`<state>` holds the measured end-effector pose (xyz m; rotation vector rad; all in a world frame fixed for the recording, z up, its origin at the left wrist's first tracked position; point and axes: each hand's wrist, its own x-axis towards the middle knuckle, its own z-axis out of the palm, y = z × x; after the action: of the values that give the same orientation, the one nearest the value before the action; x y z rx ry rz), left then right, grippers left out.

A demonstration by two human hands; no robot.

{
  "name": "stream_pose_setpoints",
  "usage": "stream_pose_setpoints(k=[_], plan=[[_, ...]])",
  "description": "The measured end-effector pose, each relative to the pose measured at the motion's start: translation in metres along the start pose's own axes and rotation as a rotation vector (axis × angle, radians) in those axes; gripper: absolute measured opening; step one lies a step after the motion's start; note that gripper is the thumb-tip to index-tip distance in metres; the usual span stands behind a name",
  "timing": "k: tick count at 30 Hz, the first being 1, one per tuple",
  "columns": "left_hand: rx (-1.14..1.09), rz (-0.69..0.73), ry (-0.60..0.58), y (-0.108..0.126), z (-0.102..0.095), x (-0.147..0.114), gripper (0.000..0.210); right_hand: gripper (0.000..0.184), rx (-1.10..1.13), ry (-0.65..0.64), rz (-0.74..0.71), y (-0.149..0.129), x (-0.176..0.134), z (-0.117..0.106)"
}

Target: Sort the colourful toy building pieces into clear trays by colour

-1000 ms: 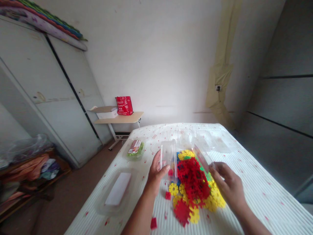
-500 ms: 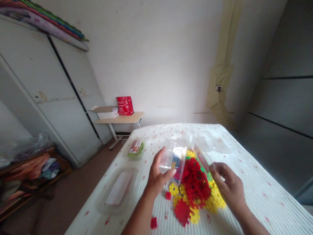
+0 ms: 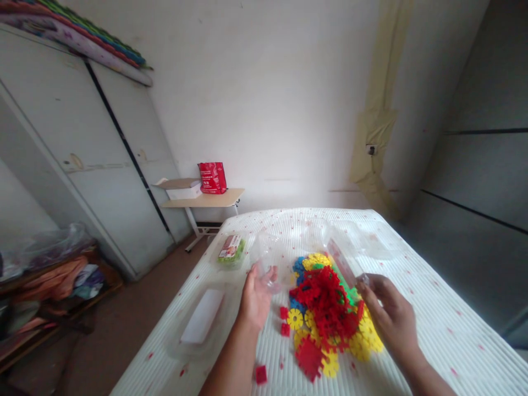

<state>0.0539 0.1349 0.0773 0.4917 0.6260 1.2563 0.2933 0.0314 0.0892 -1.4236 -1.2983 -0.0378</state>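
The left hand (image 3: 256, 297) is half curled, and its fingers go around the near end of a clear plastic container (image 3: 266, 253); the blur makes it hard to tell how firm this grip is. The right hand (image 3: 390, 308) has thumb and fingers pinched together on the near corner of a thin clear plastic panel (image 3: 341, 261) with a reddish label, which leans over the far right side of a heap of interlocking toy pieces (image 3: 330, 297). The container is slippery and light, so a loose grip could let it turn or drop on the surface (image 3: 412, 352). If the panel swings low, its edge could catch the notched pieces and scatter them. Squeezing too hard could bend the thin wall. Small red cubes (image 3: 261, 374), lying loose at the near left of the heap, could be pushed away by a wrist. The pieces look like hard, matte plastic: yellow toothed discs (image 3: 295, 319), a flat red square with notched edges (image 3: 309, 357), and tangled red pieces on top. Under them, a white ribbed cloth with red specks has soft ridges, so small parts may not lie flat.
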Motion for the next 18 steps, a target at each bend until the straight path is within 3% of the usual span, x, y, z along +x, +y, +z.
stream_pose_setpoints(k=[4,10,13,18], plan=[[0.063,-0.072,0.065,0.002,0.007,0.026,0.035,0.019,0.007,-0.008,0.0,-0.002,0.0,0.001],[0.358,0.018,0.28,-0.011,0.007,0.072,0.037,0.02,0.0,-0.001,0.011,-0.002,0.001,-0.002],[0.501,0.141,0.378,-0.019,0.0,0.075,0.039,0.02,0.013,0.006,0.019,-0.002,0.002,-0.004],[0.839,0.272,0.434,-0.019,-0.01,0.053,0.045,0.018,0.033,0.006,0.029,-0.007,0.003,-0.008]])
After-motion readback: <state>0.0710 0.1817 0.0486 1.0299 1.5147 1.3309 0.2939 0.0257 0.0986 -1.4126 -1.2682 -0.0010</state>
